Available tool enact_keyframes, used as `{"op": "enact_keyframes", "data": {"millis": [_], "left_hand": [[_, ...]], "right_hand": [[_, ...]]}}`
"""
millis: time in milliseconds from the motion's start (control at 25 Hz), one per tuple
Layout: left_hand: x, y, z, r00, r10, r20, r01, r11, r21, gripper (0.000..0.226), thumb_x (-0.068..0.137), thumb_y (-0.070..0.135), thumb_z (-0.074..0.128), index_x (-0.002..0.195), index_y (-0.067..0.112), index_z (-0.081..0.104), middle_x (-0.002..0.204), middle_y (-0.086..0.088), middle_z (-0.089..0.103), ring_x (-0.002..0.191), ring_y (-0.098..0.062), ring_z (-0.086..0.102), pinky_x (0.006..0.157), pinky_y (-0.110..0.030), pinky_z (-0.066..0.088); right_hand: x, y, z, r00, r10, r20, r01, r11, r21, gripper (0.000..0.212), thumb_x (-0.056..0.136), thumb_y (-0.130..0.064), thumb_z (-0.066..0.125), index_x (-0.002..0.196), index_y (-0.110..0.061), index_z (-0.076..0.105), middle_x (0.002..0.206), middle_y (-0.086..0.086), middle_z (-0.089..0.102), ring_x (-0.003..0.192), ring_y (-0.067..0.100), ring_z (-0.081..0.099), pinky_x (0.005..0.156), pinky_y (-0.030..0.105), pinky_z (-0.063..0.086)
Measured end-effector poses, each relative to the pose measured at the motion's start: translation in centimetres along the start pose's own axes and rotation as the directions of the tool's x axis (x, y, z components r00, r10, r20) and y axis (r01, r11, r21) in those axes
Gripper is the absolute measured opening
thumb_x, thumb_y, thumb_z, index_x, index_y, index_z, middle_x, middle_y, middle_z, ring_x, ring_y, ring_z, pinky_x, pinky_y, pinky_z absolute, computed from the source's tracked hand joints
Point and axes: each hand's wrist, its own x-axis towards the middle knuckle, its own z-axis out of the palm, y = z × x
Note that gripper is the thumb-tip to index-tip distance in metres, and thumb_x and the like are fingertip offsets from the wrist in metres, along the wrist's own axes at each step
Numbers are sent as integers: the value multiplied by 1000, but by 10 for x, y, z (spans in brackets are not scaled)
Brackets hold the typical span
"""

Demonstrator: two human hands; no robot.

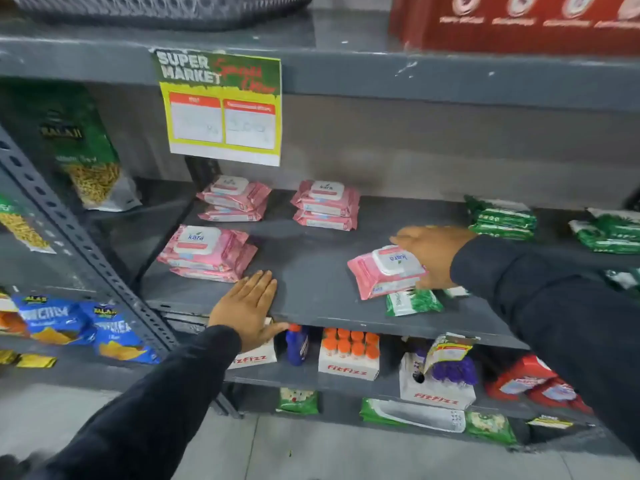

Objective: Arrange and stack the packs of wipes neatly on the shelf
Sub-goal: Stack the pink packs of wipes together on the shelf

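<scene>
Three stacks of pink wipes packs stand on the grey shelf [311,265]: one at the front left [206,252], one at the back left [233,199], one at the back middle [325,204]. A single pink wipes pack [384,271] sits tilted at the front right, resting partly on a green pack [412,302]. My right hand [433,252] grips this pink pack from its right side, fingers over its top and thumb below. My left hand [247,306] lies flat and empty on the shelf's front edge, just right of the front-left stack.
Green wipes packs [500,220] lie at the right of the shelf, with more [609,230] further right. A yellow price sign [221,105] hangs from the shelf above. Boxes of bottles [348,355] fill the shelf below. Snack bags [86,157] stand on the left.
</scene>
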Motion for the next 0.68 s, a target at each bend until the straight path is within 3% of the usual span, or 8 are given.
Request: {"op": "enact_keyframes", "data": {"millis": [120,200,280,360,440,520,680], "left_hand": [[3,0,8,997,-7,-79,6,1000,-13,97,85,70,0,130,-2,46,140,-19,45,128,-33,44,105,-47,32],[3,1,13,993,-8,-114,7,1000,-8,90,89,64,5,123,-4,53,132,-22,54,120,-36,52,97,-52,42],[3,-3,15,990,8,-143,-10,1000,-12,89,89,64,6,123,-3,53,132,-21,54,120,-35,52,96,-51,43],[2,-4,15,986,5,-166,-7,1000,-8,88,88,64,8,125,-2,52,133,-21,53,121,-35,51,98,-50,43],[3,-4,17,986,1,-165,-4,1000,-17,86,88,65,12,127,-2,50,134,-21,51,123,-35,49,100,-49,42],[3,-5,18,984,-3,-177,3,1000,-3,84,88,65,16,127,-1,50,135,-20,51,124,-34,49,101,-48,40],[4,-4,19,988,-26,-154,25,1000,-11,82,86,66,22,129,1,49,136,-18,51,125,-32,48,102,-47,38]], "right_hand": [[22,-3,1,993,16,117,-21,999,40,99,72,-49,68,149,-23,11,158,-1,18,141,22,26,111,40,30],[32,-7,2,983,24,180,-38,996,79,101,71,-54,67,149,-24,10,159,-2,16,143,21,21,114,40,25],[40,-13,5,976,28,216,-52,992,111,103,69,-59,67,149,-24,13,157,-2,21,142,21,24,113,39,26],[45,-19,2,976,29,217,-55,992,115,98,65,-56,71,146,-26,24,148,-2,37,133,22,39,105,37,37],[51,-25,-3,984,21,179,-48,988,145,83,60,-52,73,133,-27,42,121,-6,53,107,22,55,89,37,50],[57,-36,-6,994,16,110,-37,979,199,74,56,-55,72,119,-25,50,109,-5,58,91,22,59,77,39,54],[79,-69,-10,998,42,38,-51,962,270,86,58,-58,71,131,-22,43,130,1,52,105,26,57,81,38,53]]}}
